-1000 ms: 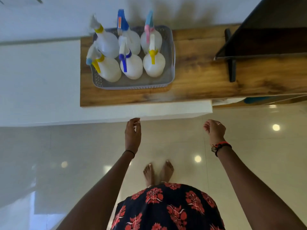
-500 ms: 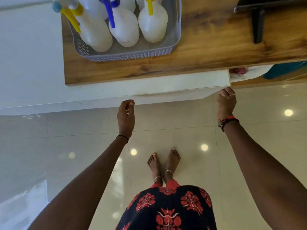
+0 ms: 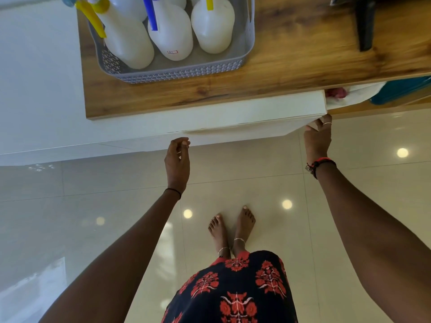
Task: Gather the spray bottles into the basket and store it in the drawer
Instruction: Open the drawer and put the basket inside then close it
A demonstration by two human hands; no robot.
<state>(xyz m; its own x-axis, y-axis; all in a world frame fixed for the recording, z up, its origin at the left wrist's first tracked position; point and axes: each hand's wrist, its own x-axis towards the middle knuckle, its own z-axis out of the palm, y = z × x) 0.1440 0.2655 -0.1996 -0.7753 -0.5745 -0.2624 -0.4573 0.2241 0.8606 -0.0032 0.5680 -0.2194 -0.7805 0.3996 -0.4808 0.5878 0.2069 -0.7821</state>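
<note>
Overhead, a grey perforated plastic basket (image 3: pixel 177 72) sits on a wood-grain countertop (image 3: pixel 291 61), well above and beyond both hands. Smooth white plastic spray bottles (image 3: pixel 171 31) with yellow and blue triggers stand upright inside it, packed side by side, their tops cut off by the frame. The basket's lattice-patterned near wall runs roughly along the counter's front edge, slightly skewed. Below the counter, the right hand (image 3: pixel 318 138) grips the right corner of a flat white drawer front (image 3: pixel 233 113), thumb across its face. The left hand (image 3: pixel 177 159) is at the panel's lower edge with fingers curled; whether it grasps the edge cannot be told. The person stands barefoot on glossy cream floor tiles (image 3: pixel 256 164).
</note>
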